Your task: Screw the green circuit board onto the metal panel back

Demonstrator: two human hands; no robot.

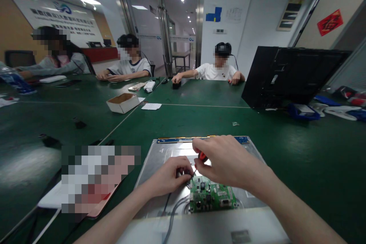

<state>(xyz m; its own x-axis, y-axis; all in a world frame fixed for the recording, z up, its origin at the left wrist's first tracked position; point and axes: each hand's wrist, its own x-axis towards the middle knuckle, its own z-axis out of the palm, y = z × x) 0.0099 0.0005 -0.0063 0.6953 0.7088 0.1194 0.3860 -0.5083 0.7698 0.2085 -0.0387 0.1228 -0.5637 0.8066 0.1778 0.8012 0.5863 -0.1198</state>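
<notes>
A screwdriver (pixel 203 156) with a red and black handle is gripped in my right hand (pixel 228 162), its thin shaft slanting down to the left. The tip meets the upper left corner of a green circuit board (pixel 213 194). At that corner my left hand (pixel 173 175) has its thumb and fingers pinched together; what they hold is hidden. Under the board lies a silvery metal display panel (pixel 147 167), with a narrow blue circuit strip (pixel 171 141) along its far edge. A grey cable (pixel 172 217) runs beside the board's left side.
Left of the panel lie a white and pink flat item (pixel 100 202), partly pixelated, and dark cables. Farther off are a small open box (pixel 122 103), a paper slip (pixel 151 106) and a large black screen (pixel 288 78). Several people sit across the green table (pixel 309 167).
</notes>
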